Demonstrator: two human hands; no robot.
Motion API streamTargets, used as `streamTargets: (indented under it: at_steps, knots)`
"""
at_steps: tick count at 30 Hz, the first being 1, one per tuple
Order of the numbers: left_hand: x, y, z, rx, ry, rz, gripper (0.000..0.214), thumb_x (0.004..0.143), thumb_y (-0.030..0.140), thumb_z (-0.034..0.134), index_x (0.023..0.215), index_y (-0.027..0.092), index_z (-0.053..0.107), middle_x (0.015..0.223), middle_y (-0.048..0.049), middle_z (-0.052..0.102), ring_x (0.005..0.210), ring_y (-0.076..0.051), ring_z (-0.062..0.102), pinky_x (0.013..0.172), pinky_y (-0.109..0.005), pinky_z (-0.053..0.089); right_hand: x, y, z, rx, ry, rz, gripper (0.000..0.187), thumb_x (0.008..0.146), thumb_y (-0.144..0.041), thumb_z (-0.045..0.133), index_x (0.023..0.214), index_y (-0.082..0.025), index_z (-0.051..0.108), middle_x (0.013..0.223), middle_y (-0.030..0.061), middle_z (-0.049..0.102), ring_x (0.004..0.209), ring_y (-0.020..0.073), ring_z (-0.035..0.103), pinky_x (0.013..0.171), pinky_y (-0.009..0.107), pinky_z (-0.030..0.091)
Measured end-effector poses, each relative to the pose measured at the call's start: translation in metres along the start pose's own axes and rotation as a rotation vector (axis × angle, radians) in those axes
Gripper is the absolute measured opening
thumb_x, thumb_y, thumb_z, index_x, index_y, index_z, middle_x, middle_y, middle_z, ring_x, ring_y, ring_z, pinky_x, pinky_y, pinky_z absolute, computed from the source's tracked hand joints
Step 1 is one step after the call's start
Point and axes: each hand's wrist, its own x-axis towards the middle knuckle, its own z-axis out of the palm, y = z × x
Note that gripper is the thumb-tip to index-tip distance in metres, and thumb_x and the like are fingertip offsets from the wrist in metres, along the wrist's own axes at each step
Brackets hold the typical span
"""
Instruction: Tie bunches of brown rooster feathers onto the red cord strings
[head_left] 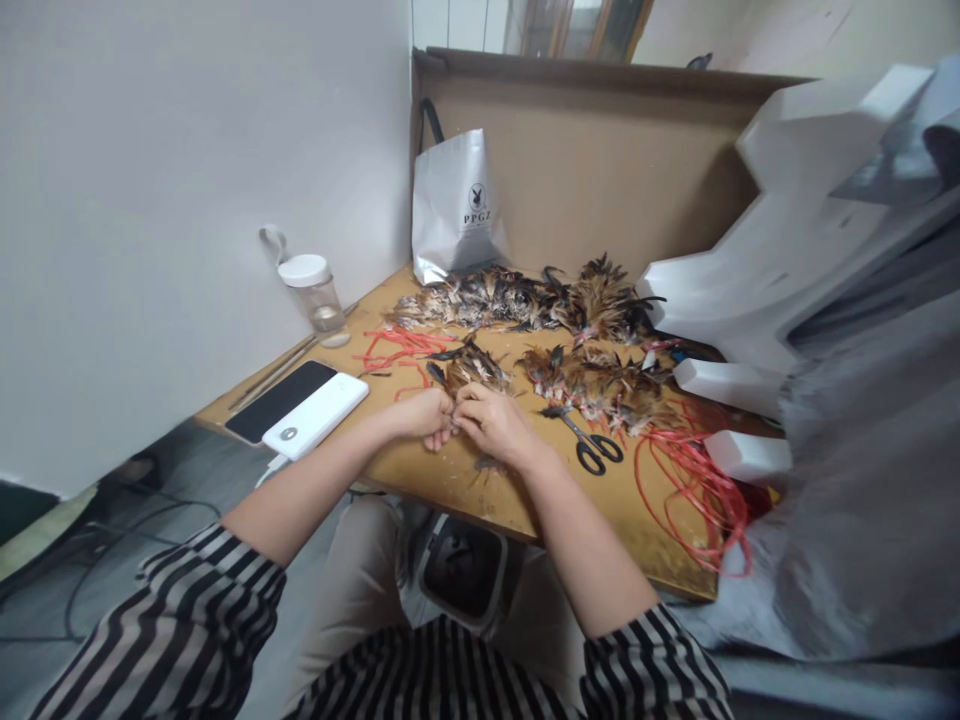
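Note:
My left hand [429,415] and my right hand [493,422] meet over the front part of the wooden table, fingers closed and touching. A bunch of brown and black feathers [474,366] fans out just beyond my fingers, its base hidden by them. My left hand seems to grip that base. My right fingers pinch at the same spot; what lies between them is too small to make out. To the right lie scissors [589,440] with black handles. Red plastic strands [401,347] lie beyond my left hand.
Feather bundles [510,300] line the back, with another row [600,385] at right. Red strands [697,490] spread by the right edge, near white foam [727,250]. A phone [281,400], a white power bank [315,415], a jar [315,295] and a silver bag [454,210] stand or lie leftward.

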Motion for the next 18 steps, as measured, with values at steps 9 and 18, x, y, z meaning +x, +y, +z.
streamTargets:
  at_steps: [9, 18]
  knots:
    - [-0.001, 0.003, 0.003, -0.084, 0.061, 0.091, 0.026, 0.072, 0.029, 0.055, 0.056, 0.01, 0.055, 0.045, -0.004, 0.057, 0.042, -0.011, 0.055, 0.043, -0.021, 0.044, 0.002, 0.015, 0.004, 0.126, 0.068, 0.117, 0.016, 0.082, -0.02, 0.046, 0.076, -0.017, 0.061, 0.075, 0.0037, 0.059, 0.072, 0.012, 0.052, 0.07, 0.023, 0.037]
    - [0.002, 0.0, 0.003, -0.125, 0.061, 0.137, 0.029, 0.071, 0.034, 0.057, 0.056, 0.01, 0.054, 0.046, -0.0034, 0.056, 0.043, -0.011, 0.055, 0.046, -0.022, 0.044, 0.003, 0.016, 0.009, 0.173, 0.14, 0.142, 0.017, 0.081, -0.018, 0.046, 0.071, -0.016, 0.059, 0.072, 0.0036, 0.059, 0.07, 0.0115, 0.052, 0.069, 0.022, 0.037]
